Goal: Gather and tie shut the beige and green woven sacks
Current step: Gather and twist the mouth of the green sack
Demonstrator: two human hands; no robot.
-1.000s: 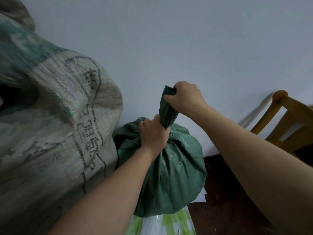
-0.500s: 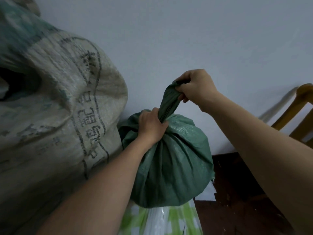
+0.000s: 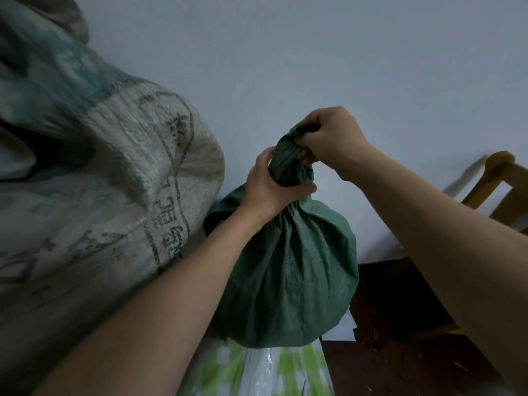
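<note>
The green woven sack (image 3: pixel 291 270) bulges in the middle of the view, its mouth gathered into a twisted neck. My left hand (image 3: pixel 271 187) grips that neck low down, thumb and fingers wrapped around it. Just above, my right hand (image 3: pixel 328 138) holds the bunched top end of the neck, folded down toward the left hand. A big beige woven sack (image 3: pixel 108 195) with dark printed characters fills the left side, leaning against the green one. No string or cord shows.
A white and light-green checked plastic bag (image 3: pixel 265 370) lies under the green sack. A wooden chair (image 3: pixel 497 190) stands at the right by the pale wall (image 3: pixel 314 52). Dark reddish floor (image 3: pixel 400 352) shows at lower right.
My right hand has come down and left, bending the sack's stretched neck over into a bunch close above my left hand. The left hand keeps its grip on the neck.
</note>
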